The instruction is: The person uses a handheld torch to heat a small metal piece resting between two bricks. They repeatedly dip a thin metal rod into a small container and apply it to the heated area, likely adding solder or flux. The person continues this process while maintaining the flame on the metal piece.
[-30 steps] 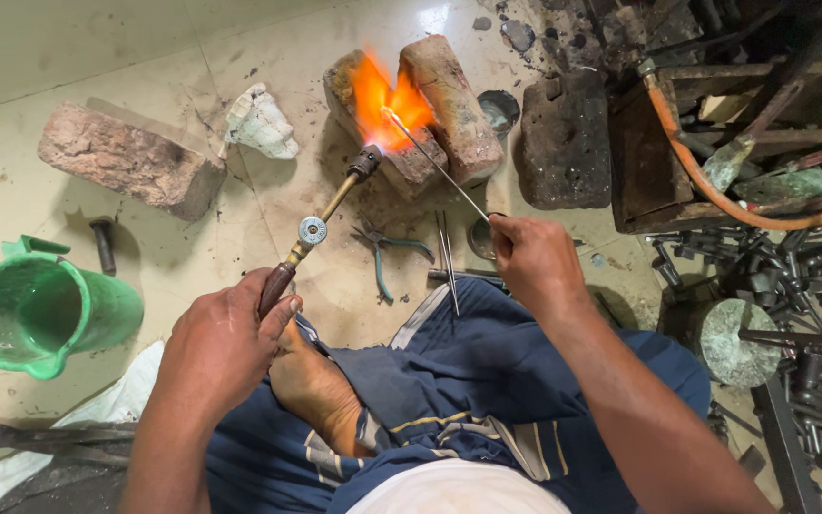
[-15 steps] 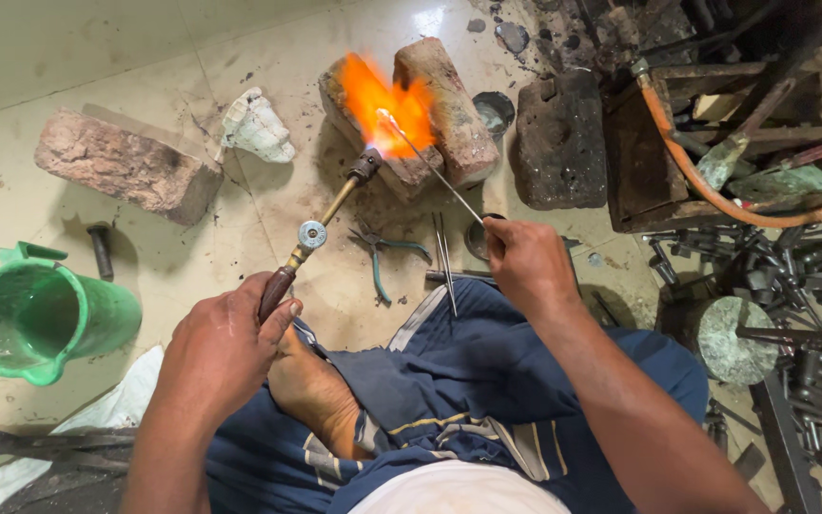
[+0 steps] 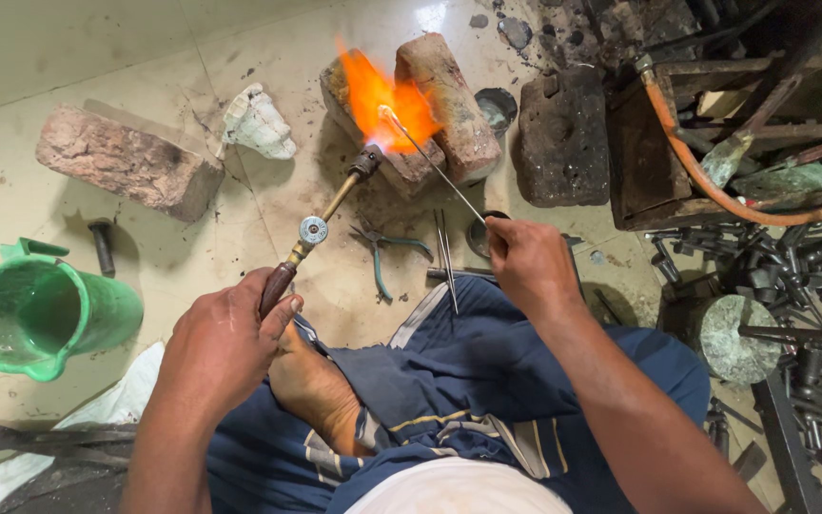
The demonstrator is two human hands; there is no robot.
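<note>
Flame from the brass gas torch with dark wooden handle [image 3: 321,224] hits the gap between two worn reddish bricks [image 3: 430,105] at the floor's far edge. Your left hand [image 3: 225,347] is fisted around the handle, forearm angled up from the lap. Your right hand [image 3: 525,262] pinches a thin metal rod [image 3: 435,167], tip in the fire. Green-handled pliers [image 3: 382,257] lie just beside it.
</note>
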